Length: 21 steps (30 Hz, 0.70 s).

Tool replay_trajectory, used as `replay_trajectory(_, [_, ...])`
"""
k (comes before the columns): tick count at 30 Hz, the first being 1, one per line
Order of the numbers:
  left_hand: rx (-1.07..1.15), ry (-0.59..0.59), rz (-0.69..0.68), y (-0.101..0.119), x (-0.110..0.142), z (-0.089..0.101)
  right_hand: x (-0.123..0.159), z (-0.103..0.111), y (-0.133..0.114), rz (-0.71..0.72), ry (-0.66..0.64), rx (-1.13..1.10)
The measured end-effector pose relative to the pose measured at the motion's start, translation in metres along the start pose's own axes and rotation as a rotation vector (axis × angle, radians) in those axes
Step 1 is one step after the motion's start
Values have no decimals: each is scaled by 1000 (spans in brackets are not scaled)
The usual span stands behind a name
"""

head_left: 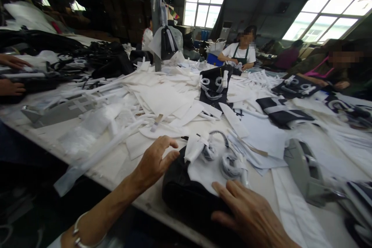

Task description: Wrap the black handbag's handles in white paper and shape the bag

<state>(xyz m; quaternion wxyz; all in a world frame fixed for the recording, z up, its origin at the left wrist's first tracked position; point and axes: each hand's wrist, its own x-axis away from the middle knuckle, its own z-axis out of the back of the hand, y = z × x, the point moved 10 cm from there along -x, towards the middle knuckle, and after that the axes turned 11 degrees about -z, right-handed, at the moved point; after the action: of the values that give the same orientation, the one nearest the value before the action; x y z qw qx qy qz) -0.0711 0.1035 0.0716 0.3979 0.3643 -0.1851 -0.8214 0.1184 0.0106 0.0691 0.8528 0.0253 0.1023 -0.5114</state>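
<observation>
A black bag (186, 190) lies at the table's front edge, with a white foam sheet (200, 168) over its upper face. Wrapped in clear plastic, its curled handles (232, 164) rest on that sheet. My left hand (158, 157) hovers just past the bag's left corner, thumb and fingers apart, with nothing in its grasp. On the near right part of the bag lies my right hand (244, 209), fingers spread, the fingertips by the sheet's lower edge. The bag's lower side is in dark shadow.
Grey tape dispensers stand on the right (305, 170) and left (64, 110). White sheets and foam strips (162, 93) cover the middle of the table. Beyond are another black bag (215, 85) and a folded one (281, 112). Co-workers' hands (13, 73) work at left; a person (240, 52) sits opposite.
</observation>
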Motion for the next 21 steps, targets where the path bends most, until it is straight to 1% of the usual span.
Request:
replay_trajectory(1, [9,-40,-144,27,-3,-1,1,2,-1,-2,15,7])
replay_trajectory(2, [-1,-103,-266,50,-2,-6,1,4,-2,-4,28,12])
replay_trajectory(3, [-28,-169,-359,68,1,-14,2,5,-3,-6,35,17])
replay_trajectory(4, [-67,-222,-420,81,5,-22,4,5,-3,-6,39,21])
replay_trajectory(5, [-108,-256,-450,88,9,-31,4,5,-4,-10,39,26])
replay_trajectory(6, [-142,-273,-459,91,12,-38,5,5,-3,-20,37,33])
replay_trajectory(8, [-164,-278,-440,88,16,-47,4,6,-2,-49,36,47])
replay_trajectory(10, [-128,-288,-410,81,17,-52,-1,10,0,-93,64,55])
replay_trajectory(12, [-72,-332,-381,75,15,-55,-7,13,1,-134,89,55])
replay_trajectory(13, [-52,-354,-364,72,13,-56,-10,13,1,-153,82,54])
replay_trajectory(15, [-51,-387,-347,72,9,-57,-16,5,3,-199,12,49])
replay_trajectory(17, [-123,-396,-371,79,6,-59,-17,-7,5,-235,-64,44])
replay_trajectory(18, [-175,-389,-404,86,6,-61,-16,-10,5,-235,-73,40])
replay_trajectory(19, [-231,-381,-446,94,7,-65,-15,-12,4,-216,-61,35])
replay_trajectory(21, [-349,-351,-518,109,9,-74,-12,-12,1,-137,4,21])
